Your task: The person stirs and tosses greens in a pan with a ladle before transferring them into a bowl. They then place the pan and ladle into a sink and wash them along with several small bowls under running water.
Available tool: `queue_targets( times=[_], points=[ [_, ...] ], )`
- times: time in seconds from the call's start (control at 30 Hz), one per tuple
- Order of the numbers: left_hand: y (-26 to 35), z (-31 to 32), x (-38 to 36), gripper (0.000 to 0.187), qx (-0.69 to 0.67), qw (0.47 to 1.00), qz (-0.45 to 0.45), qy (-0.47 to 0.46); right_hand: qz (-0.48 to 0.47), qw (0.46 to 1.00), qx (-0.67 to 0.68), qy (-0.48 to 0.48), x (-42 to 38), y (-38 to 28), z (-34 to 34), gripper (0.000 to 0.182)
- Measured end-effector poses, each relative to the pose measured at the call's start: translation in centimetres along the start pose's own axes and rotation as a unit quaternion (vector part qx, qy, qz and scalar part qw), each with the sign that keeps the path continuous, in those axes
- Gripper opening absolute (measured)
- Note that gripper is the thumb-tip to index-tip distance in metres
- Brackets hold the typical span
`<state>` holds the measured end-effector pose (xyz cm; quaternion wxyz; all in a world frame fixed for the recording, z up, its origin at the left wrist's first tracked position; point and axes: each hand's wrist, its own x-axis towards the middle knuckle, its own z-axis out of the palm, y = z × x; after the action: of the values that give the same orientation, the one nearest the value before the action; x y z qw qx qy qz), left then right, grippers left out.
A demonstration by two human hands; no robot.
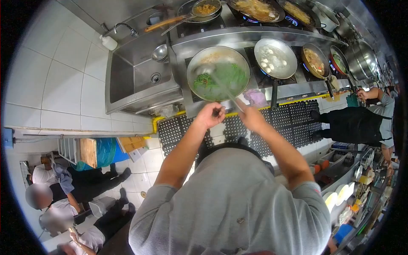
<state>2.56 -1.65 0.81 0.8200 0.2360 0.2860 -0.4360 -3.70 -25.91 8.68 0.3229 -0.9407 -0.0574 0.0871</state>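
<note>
A wide metal pan (219, 63) on the stove holds chopped greens (219, 81) in steaming liquid. My right hand (251, 117) is wrapped round the handle of a metal ladle (207, 69), whose bowl rests over the left side of the greens. Just below the pan's front rim is my left hand (211, 114), its fingers curled; whether something small is between them cannot be made out. A pink cloth (256, 97) lies on the stove's front edge, right of my right hand.
Right of the pan are a pan with white pieces (275, 58) and two smaller pans, over flames. A sink (140, 72) adjoins on the left. Another worker (357, 123) stands at the far right; several people sit at lower left. Black mats (272, 123) cover the floor.
</note>
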Motion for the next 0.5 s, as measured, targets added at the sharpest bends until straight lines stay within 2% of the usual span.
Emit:
queue_targets(
  times=[0.03, 0.07, 0.1, 0.13, 0.17, 0.23, 0.3, 0.33, 0.37, 0.43, 0.5],
  points=[
    [0.4, 0.1, 0.1, 0.025, 0.002, 1.0, -0.003, 0.001, 0.003, 0.995, -0.049, -0.092, -1.3, -0.5, -1.8, 0.063],
    [0.7, 0.2, 0.3, 0.023, -0.007, 1.0, -0.016, 0.02, -0.026, 0.988, -0.121, -0.089, -2.8, 0.6, -3.5, 0.067],
    [1.0, 0.4, 0.6, 0.021, -0.017, 0.999, -0.029, 0.039, -0.012, 0.973, -0.193, -0.123, -3.8, 2.2, -5.8, 0.067],
    [1.1, 0.3, 0.8, 0.021, -0.019, 0.999, -0.032, 0.039, -0.029, 0.949, -0.294, -0.112, -4.8, 3.0, -8.0, 0.067],
    [1.1, 0.0, 1.0, 0.017, -0.021, 0.999, -0.043, 0.003, -0.011, 0.935, -0.338, -0.108, -5.5, 3.2, -9.7, 0.064],
    [0.0, -0.9, 1.3, 0.015, -0.019, 0.997, -0.061, -0.032, -0.068, 0.961, -0.266, -0.029, -7.1, 3.0, -11.2, 0.062],
    [-2.4, -1.9, 0.8, 0.016, -0.124, 0.987, -0.098, -0.039, -0.022, 0.988, -0.141, -0.06, -9.6, -0.1, -13.3, 0.059],
    [-4.5, -2.1, -1.1, 0.019, -0.06, 0.995, -0.056, -0.06, 0.026, 0.99, -0.079, -0.111, -11.2, -4.0, -15.6, 0.061],
    [-6.4, -1.0, -4.0, 0.02, 0.003, 0.999, -0.007, -0.052, 0.029, 0.991, -0.033, -0.125, -13.4, -4.4, -16.1, 0.06],
    [-7.0, 1.0, -6.5, 0.023, -0.042, 0.999, -0.025, 0.009, 0.037, 0.986, 0.02, -0.164, -16.2, -6.4, -16.9, 0.061],
    [-6.0, 0.2, -5.3, 0.022, -0.019, 0.998, -0.01, -0.062, 0.048, 0.989, 0.004, -0.143, -16.5, -5.7, -14.4, 0.061]
  ],
)
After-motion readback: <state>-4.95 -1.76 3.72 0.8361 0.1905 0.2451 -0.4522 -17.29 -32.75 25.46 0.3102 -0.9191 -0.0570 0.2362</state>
